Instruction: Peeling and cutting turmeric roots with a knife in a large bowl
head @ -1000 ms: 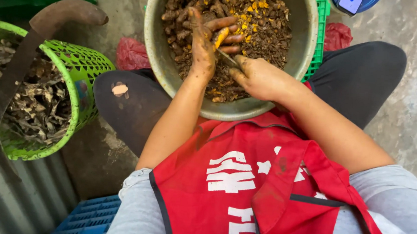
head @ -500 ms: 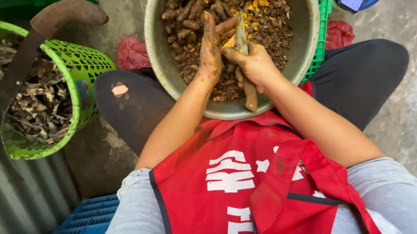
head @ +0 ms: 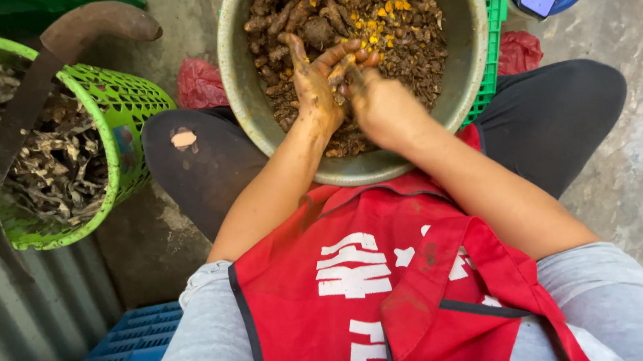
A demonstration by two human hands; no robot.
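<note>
A: What are the hands doing?

B: Both sit over the metal basin (head: 231, 71) at the top centre of the frame, resting on the person's lap. The left hand (head: 316, 83) has its fingers spread and lightly curled, stained yellow-brown, cradling a small turmeric root (head: 341, 74) against the fingertips. The right hand (head: 378, 106) is closed and pressed right against the left, knuckles up.

A: Does the right hand hold anything?

B: I cannot tell; its fingers are hidden behind its own back and the left hand's fingers.

A: And the basin's contents?

B: A heap of brown turmeric roots (head: 302, 16) on the upper left side, and cut orange-yellow pieces (head: 380, 6) scattered among dark peelings toward the upper right.

A: What lies around it?

B: At the left edge, a green plastic basket (head: 129, 109) tilted, filled with dry greyish root trimmings (head: 55, 164); a curved rusty metal strip (head: 12, 124) lies across it. A green crate (head: 490, 57) shows behind the basin on the right, with red plastic bags (head: 201, 84) either side. A blue crate (head: 133, 336) sits at the bottom left, on a concrete floor (head: 636, 148). The person wears a red vest (head: 403, 297).
</note>
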